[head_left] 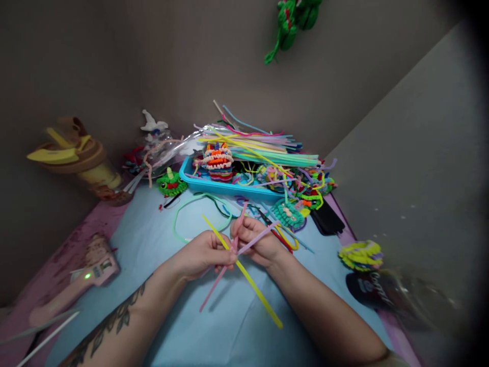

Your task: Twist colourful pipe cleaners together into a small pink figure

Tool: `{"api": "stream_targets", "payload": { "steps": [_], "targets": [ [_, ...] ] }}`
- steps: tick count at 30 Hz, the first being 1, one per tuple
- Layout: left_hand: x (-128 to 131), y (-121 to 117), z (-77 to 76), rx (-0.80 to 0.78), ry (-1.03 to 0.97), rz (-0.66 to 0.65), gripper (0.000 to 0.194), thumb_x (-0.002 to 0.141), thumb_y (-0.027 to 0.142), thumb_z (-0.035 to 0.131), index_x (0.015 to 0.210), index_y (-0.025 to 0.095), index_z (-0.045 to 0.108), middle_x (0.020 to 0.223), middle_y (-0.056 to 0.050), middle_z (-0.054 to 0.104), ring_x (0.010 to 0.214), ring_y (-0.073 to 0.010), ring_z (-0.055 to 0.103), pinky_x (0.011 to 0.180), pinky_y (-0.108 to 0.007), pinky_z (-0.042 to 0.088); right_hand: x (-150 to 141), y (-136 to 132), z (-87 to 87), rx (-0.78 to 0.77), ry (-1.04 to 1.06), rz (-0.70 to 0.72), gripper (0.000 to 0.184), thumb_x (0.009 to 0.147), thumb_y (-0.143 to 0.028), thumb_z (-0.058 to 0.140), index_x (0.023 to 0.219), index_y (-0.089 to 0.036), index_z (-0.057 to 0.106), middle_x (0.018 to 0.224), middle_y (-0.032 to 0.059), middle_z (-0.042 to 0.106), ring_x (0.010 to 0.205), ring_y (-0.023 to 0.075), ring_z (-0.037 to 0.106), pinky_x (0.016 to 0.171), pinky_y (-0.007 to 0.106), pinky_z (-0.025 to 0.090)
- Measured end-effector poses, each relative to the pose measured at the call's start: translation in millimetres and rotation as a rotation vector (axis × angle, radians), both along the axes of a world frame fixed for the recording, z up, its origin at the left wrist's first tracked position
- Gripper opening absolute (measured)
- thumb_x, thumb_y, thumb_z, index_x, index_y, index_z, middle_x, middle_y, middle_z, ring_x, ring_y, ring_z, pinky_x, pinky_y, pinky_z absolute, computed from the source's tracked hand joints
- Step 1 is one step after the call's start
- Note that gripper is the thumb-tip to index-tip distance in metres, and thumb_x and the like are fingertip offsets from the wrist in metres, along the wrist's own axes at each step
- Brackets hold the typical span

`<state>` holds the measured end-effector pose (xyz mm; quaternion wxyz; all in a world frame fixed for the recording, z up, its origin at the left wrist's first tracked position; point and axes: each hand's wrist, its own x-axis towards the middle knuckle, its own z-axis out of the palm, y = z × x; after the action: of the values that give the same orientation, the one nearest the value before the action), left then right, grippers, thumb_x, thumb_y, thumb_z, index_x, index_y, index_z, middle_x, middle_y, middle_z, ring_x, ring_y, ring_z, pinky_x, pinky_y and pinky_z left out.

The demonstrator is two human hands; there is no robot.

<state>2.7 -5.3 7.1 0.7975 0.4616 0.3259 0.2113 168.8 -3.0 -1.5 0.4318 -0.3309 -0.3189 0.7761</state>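
Several pipe cleaners cross between my hands above the blue sheet. My left hand pinches them at the crossing: a yellow pipe cleaner slanting down to the right and a pink pipe cleaner slanting down to the left. My right hand is closed just beside it, fingers round the upper part of the pink one. A lilac pipe cleaner runs from the crossing up over the right hand. Whether the right fingers also grip the lilac one I cannot tell.
Behind my hands stands a blue tray heaped with pipe cleaners and fuzzy figures. Pliers with red handles lie by my right hand. A pink glue gun with a green light is at left, a clear cup at right.
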Motion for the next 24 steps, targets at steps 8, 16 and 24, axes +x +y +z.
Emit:
{"api": "stream_targets", "payload": {
  "steps": [8, 16, 24],
  "targets": [
    [-1, -2, -3.5, 0.166, 0.119, -0.073, 0.017, 0.069, 0.026, 0.071, 0.063, 0.013, 0.063, 0.054, 0.004, 0.051, 0.050, -0.0073, 0.040, 0.051, -0.021, 0.030, 3, 2, 2.4, -0.150, -0.080, 0.154, 0.032, 0.057, -0.034, 0.079, 0.058, -0.013, 0.055, 0.043, -0.0059, 0.045, 0.036, 0.0021, 0.030, 0.035, 0.017, 0.017],
    [-4, 9, 2.3, 0.122, 0.080, 0.299, 0.019, 0.066, 0.030, 0.073, 0.064, 0.015, 0.062, 0.056, 0.003, 0.059, 0.051, -0.0079, 0.044, 0.050, -0.020, 0.031, 9, 1, 18.2, 0.287, -0.356, -0.581, 0.015, 0.076, -0.030, 0.066, 0.075, -0.021, 0.054, 0.059, -0.0075, 0.044, 0.045, 0.0051, 0.038, 0.040, 0.016, 0.027],
    [-5, 7, 3.0, 0.109, 0.114, 0.216, 0.018, 0.065, 0.028, 0.075, 0.063, 0.013, 0.063, 0.054, 0.005, 0.056, 0.051, -0.0072, 0.043, 0.051, -0.019, 0.032, 5, -19, 35.7, 1.063, -0.946, -0.171, 0.015, 0.083, -0.013, 0.056, 0.088, -0.019, 0.069, 0.072, 0.0020, 0.065, 0.066, 0.0124, 0.058, 0.064, 0.025, 0.045]
  ]
}}
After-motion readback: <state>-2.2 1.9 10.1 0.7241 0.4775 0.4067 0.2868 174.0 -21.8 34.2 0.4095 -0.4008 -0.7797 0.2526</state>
